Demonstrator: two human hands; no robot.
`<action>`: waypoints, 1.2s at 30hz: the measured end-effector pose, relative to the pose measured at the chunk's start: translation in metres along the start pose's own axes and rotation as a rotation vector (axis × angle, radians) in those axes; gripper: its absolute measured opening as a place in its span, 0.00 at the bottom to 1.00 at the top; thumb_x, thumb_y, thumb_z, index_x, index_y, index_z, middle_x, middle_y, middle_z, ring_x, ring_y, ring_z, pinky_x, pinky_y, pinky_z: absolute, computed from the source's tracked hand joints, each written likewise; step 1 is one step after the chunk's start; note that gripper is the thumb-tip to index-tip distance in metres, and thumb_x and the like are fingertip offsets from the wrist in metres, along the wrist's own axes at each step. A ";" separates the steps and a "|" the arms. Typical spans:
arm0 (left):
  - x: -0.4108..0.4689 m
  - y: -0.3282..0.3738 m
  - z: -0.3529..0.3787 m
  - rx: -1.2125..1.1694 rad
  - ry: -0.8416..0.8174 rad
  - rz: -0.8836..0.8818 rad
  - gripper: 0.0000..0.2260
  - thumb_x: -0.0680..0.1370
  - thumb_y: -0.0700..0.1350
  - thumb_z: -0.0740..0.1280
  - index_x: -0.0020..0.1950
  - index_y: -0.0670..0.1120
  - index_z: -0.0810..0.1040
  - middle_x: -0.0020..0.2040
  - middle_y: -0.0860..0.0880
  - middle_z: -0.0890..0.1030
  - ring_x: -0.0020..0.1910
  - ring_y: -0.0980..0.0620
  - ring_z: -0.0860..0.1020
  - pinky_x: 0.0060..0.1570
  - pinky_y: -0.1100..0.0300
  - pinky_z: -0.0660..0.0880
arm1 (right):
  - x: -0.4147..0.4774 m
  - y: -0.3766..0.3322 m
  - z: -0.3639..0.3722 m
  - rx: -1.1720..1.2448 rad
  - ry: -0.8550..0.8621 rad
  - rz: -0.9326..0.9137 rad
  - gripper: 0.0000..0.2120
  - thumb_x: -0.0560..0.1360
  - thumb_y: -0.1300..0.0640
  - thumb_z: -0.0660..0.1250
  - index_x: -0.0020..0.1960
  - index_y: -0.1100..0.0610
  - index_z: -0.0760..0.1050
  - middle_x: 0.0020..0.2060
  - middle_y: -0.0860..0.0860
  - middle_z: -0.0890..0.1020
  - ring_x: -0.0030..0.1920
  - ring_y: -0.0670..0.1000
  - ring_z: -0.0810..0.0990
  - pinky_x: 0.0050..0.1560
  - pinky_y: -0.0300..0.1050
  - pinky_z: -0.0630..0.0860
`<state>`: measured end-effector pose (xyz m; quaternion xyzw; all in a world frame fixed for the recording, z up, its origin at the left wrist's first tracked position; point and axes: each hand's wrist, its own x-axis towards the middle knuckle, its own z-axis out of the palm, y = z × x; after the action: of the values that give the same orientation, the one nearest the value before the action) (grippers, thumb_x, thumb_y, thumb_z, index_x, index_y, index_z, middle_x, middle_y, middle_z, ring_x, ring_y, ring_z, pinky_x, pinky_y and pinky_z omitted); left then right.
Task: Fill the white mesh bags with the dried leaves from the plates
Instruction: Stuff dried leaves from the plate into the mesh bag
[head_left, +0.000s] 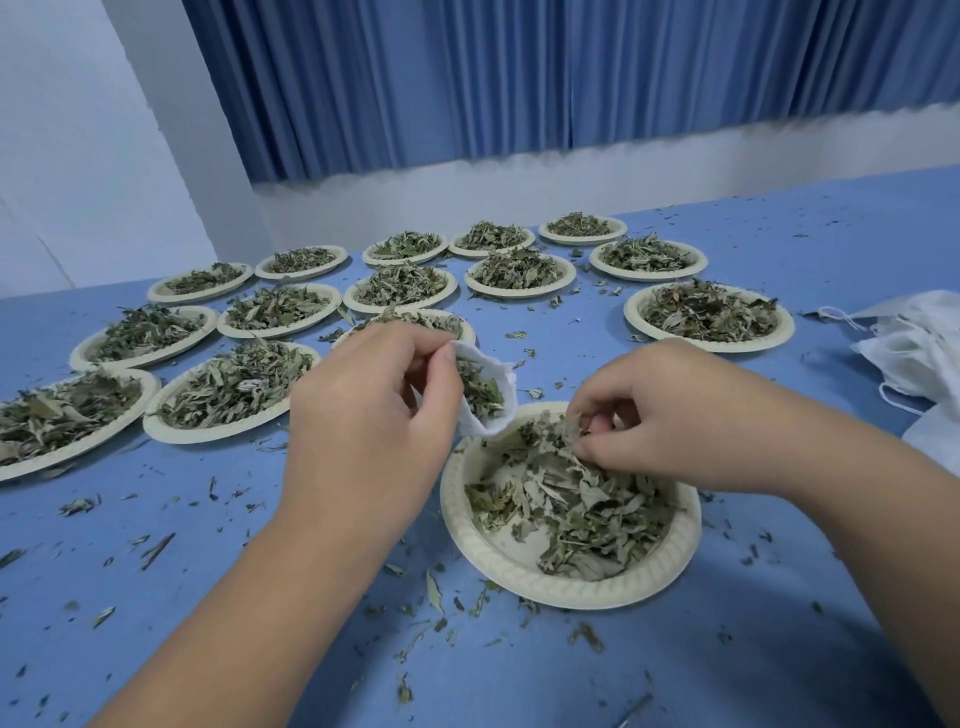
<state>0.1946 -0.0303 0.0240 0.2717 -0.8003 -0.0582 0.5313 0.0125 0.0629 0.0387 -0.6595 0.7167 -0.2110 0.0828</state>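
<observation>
Head view. A blue table (208, 597) stands before a white wall (78, 156) and a pleated blue curtain (519, 78). Loose leaf fragments (436, 592) lie scattered over the tabletop. The left hand (374, 410) and its forearm cover part of one plate in the rows behind.

Further plates (709, 347), cream paper and each heaped with grey-green leaves, sit in rows across the far half of the table. The near plate (519, 571) lies close to the viewer, between the two forearms. It holds a loose layer of dried leaves (582, 509), with bare plate showing at its left side. A heap of spare mesh bags (914, 353), white with drawstrings, lies at the right edge.

The mesh bag (493, 374) is white and soft. It is held just above the far rim of the near plate, with its mouth open toward the right and leaves visible inside. The left hand pinches its upper edge between thumb and curled fingers. The right hand (660, 410) is over the far side of the near plate, its fingers curled around a pinch of leaves.
</observation>
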 end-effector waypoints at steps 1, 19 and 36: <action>0.000 0.000 0.000 0.014 -0.001 0.008 0.05 0.76 0.40 0.67 0.45 0.44 0.83 0.33 0.55 0.76 0.36 0.56 0.73 0.38 0.68 0.70 | 0.000 0.000 -0.002 0.050 0.015 -0.009 0.06 0.70 0.54 0.71 0.36 0.44 0.79 0.29 0.39 0.79 0.31 0.39 0.74 0.33 0.30 0.69; -0.007 0.008 0.010 0.008 -0.150 -0.044 0.03 0.75 0.39 0.70 0.43 0.45 0.83 0.33 0.58 0.75 0.33 0.65 0.71 0.38 0.72 0.68 | -0.009 0.000 -0.016 0.384 0.061 -0.131 0.03 0.66 0.50 0.73 0.40 0.46 0.81 0.30 0.44 0.80 0.30 0.44 0.76 0.38 0.43 0.76; -0.011 0.021 0.018 -0.357 -0.271 -0.443 0.06 0.75 0.44 0.70 0.39 0.53 0.83 0.33 0.58 0.83 0.33 0.61 0.80 0.35 0.64 0.76 | 0.004 -0.017 0.021 -0.042 0.371 -0.150 0.02 0.70 0.53 0.73 0.40 0.51 0.83 0.33 0.45 0.78 0.36 0.43 0.74 0.43 0.46 0.74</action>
<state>0.1742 -0.0102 0.0156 0.3318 -0.7623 -0.3477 0.4334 0.0355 0.0539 0.0272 -0.6624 0.6728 -0.3195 -0.0803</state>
